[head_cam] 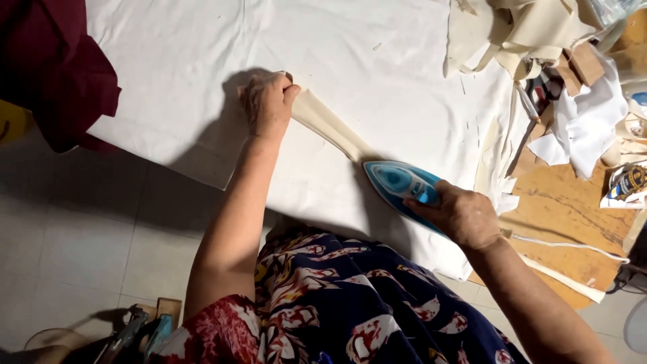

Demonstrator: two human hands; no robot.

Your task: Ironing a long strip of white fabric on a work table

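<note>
Left hand (268, 104) pinches the cream strip (330, 128) (taut, seemingly); right hand (461, 216) clasps the blue iron (401, 182).

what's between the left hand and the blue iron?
In the head view, a narrow cream fabric strip spans the gap, pinched in the left hand and running under the tip of the blue steam iron, over the white cloth-covered table.

We see our left hand (268, 104) fisted at upper centre, arm stretched out; our right hand (461, 216) closed, knuckles up, centre right.
</note>
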